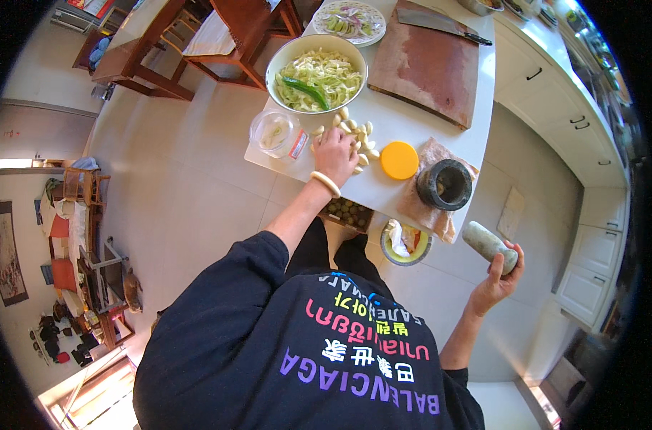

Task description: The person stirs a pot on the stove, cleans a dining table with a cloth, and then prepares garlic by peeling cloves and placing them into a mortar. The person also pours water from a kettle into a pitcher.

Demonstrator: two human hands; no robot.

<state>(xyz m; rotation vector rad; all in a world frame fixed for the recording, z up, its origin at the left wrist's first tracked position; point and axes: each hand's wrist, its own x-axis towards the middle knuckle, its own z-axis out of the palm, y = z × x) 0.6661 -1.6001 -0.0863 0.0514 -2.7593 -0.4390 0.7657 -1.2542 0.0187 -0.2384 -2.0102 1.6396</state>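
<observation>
My left hand (335, 155), with a pale bangle at its wrist, rests on peeled garlic cloves (369, 137) spread over the white counter; whether it grips any is hidden. In my right hand (495, 279) is a grey stone pestle (487, 246), raised beyond the counter's edge. A dark stone mortar (449, 185) with a little garlic inside stands on a folded cloth (429, 156). Between the mortar and the cloves lies a round yellow lid (399, 160). A clear plastic jar (276, 134) stands left of my left hand, near a bowl of shredded cabbage (319, 75) topped with a green chili pepper (307, 92).
Farther back are a wooden cutting board (428, 70), a cleaver (436, 24) on it, and a plate of sliced vegetables (349, 23). Below the counter's front edge sit a waste bin (406, 247) and a box of round fruits (348, 213). A wooden chair (234, 32) stands at the back left.
</observation>
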